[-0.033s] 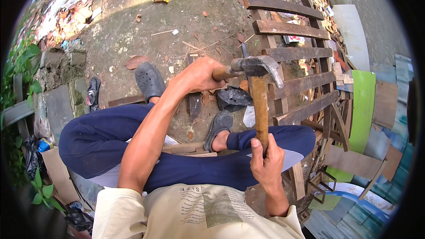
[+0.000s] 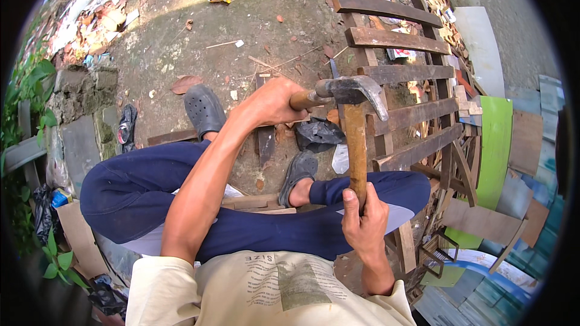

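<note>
My right hand [image 2: 366,220] is wrapped round the lower end of a claw hammer [image 2: 356,157], its thumb lying up along the worn wooden handle. The metal head is at the top, with the curved claw pointing right and the striking face toward my left hand [image 2: 275,101]. That hand is closed round a short brown wooden piece [image 2: 307,100], whose end sticks out beside the hammer's striking face. Whether the two touch, I cannot tell. My left fingers hide the rest of the piece. Behind the hammer head shows a thin bluish strip [image 2: 334,69].
A slatted wooden frame [image 2: 399,37] leans at the right, beside a green board [image 2: 496,145] and stacked panels. A black plastic bag [image 2: 318,134] lies near my shod feet. Broken blocks [image 2: 84,87] stand left; leaves and litter [image 2: 78,12] cover the far ground.
</note>
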A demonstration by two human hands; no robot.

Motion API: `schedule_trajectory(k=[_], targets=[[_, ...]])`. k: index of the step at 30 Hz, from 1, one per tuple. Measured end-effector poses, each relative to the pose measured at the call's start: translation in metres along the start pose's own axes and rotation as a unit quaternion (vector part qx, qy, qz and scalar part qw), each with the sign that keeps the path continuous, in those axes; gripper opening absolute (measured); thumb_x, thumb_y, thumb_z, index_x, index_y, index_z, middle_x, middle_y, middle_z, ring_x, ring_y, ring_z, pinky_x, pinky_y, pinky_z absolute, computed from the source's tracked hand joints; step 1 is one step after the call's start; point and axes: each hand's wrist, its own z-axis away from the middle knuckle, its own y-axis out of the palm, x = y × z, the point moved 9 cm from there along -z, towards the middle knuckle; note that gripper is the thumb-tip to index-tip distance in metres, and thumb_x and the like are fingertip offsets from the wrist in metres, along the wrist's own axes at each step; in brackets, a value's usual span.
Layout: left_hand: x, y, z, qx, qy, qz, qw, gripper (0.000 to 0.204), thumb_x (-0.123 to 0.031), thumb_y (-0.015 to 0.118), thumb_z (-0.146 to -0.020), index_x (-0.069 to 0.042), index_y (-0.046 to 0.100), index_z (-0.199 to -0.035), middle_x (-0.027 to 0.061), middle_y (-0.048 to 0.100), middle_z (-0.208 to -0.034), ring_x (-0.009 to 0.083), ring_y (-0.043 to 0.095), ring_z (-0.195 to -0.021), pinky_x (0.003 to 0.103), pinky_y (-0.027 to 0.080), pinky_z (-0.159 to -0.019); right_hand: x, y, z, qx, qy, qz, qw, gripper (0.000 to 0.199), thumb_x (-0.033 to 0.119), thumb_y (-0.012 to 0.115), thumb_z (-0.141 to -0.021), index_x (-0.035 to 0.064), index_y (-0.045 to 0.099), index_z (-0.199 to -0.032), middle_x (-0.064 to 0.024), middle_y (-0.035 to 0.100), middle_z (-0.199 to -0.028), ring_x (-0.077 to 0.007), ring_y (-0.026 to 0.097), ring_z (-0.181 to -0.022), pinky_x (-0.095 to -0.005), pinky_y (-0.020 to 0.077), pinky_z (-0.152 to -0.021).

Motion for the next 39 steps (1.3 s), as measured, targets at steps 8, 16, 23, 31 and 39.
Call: schedule_trajectory(k=[8, 16, 23, 31, 39], targets=[[0.004, -0.006, -0.003, -0.002, -0.013, 0.005, 1.000, 0.027, -0.016, 0.080, -0.072, -0.008, 0.074, -0.096, 0.0178, 0.071, -0.082, 0.0342, 0.070, -0.077, 0.043, 0.053, -0.070, 0.003, -0.001, -0.008, 0.004, -0.005, 0.007, 1.000, 0.019, 0.016, 0.064, -0.099, -0.0018, 0.059, -0.096, -0.0150, 0.056, -0.058, -0.0314, 0.061, -0.049, -0.0374, 0.0434, -0.046], [0.008, -0.007, -0.003, -0.005, -0.007, 0.007, 1.000, 0.023, -0.016, 0.079, -0.071, -0.008, 0.074, -0.093, 0.0139, 0.073, -0.082, 0.0304, 0.070, -0.075, 0.041, 0.054, -0.071, 0.008, -0.004, -0.013, 0.006, -0.009, 0.009, 1.000, 0.020, 0.017, 0.065, -0.099, -0.0009, 0.058, -0.094, -0.0155, 0.057, -0.059, -0.0325, 0.062, -0.049, -0.0380, 0.0440, -0.046], [0.009, -0.010, -0.003, 0.009, -0.013, 0.025, 1.000, 0.035, -0.018, 0.082, -0.072, -0.011, 0.075, -0.106, 0.0189, 0.072, -0.085, 0.0329, 0.072, -0.080, 0.041, 0.054, -0.072, 0.017, -0.010, -0.020, 0.009, -0.016, 0.024, 1.000, 0.021, 0.016, 0.066, -0.098, -0.0011, 0.056, -0.092, -0.0155, 0.058, -0.059, -0.0329, 0.062, -0.049, -0.0380, 0.0439, -0.046], [0.003, -0.011, -0.003, 0.004, -0.007, 0.014, 1.000, 0.032, -0.020, 0.080, -0.073, -0.013, 0.076, -0.104, 0.0174, 0.072, -0.084, 0.0325, 0.071, -0.078, 0.042, 0.054, -0.071, 0.021, -0.005, -0.025, 0.028, -0.013, 0.038, 0.999, 0.021, 0.015, 0.066, -0.098, -0.0014, 0.056, -0.090, -0.0165, 0.058, -0.059, -0.0343, 0.062, -0.049, -0.0379, 0.0435, -0.045], [0.003, -0.010, -0.001, 0.021, -0.024, -0.010, 0.999, 0.023, -0.019, 0.078, -0.074, -0.010, 0.075, -0.095, 0.0160, 0.073, -0.084, 0.0318, 0.070, -0.076, 0.042, 0.054, -0.071, 0.019, -0.005, -0.014, 0.036, 0.004, 0.025, 0.999, 0.019, 0.015, 0.065, -0.098, -0.0011, 0.057, -0.092, -0.0168, 0.058, -0.059, -0.0334, 0.061, -0.049, -0.0383, 0.0442, -0.047]])
